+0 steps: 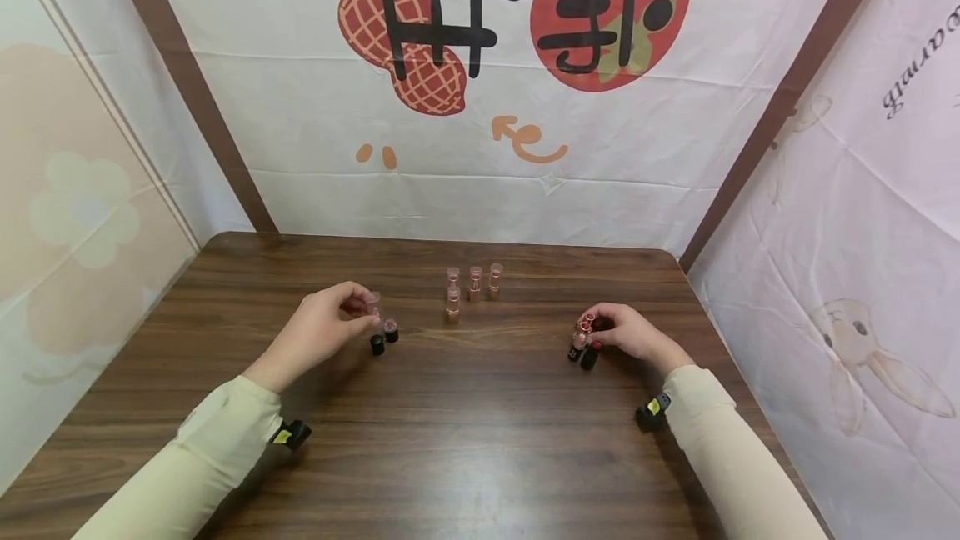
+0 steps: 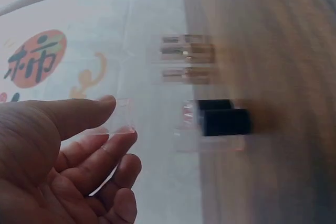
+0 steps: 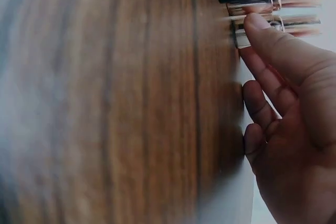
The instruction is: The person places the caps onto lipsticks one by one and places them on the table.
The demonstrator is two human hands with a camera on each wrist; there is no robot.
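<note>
In the head view my left hand (image 1: 318, 332) is at the left of the table, thumb and fingers pinching a small clear cap (image 2: 124, 115). Just below the cap two short black lipsticks (image 1: 377, 345) stand upright. A transparent tube (image 2: 184, 141) shows alongside them in the left wrist view. At the right, my right hand (image 1: 630, 333) pinches a gold lipstick tube (image 3: 241, 39) between thumb and forefinger, low over the wood. It belongs to a tight cluster with black lipsticks (image 1: 590, 356), whose red and pink tips show. Part of the cluster is hidden by the fingers.
Several clear-topped, rose-gold lipstick tubes (image 1: 453, 307) stand at the middle back of the brown wooden table (image 1: 465, 423). Behind the far edge hangs a white printed cloth (image 1: 480, 198); another cloth (image 1: 847, 273) borders the right side.
</note>
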